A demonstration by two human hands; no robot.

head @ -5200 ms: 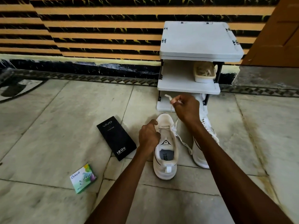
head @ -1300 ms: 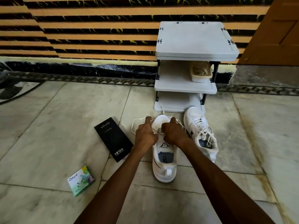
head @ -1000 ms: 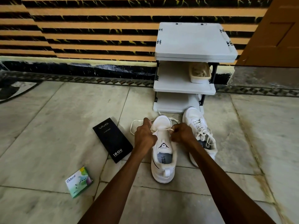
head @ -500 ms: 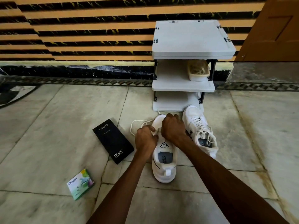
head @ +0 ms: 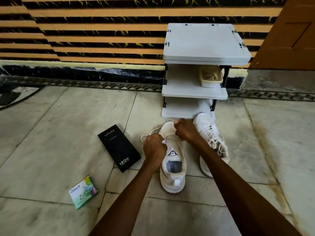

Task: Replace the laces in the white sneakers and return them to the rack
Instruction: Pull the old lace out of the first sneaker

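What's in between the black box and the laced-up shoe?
The other white sneaker, with the left hand and right hand pinching its lace, in the head view.

Both my forearms reach forward. Left hand (head: 155, 148) and right hand (head: 186, 132) curl tight, each pinching thin white lace (head: 148, 133).

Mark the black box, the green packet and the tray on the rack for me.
black box (head: 119, 147), head view, middle of its top face.
green packet (head: 83, 192), head view, middle of its printed face.
tray (head: 211, 83), head view, its front wall.
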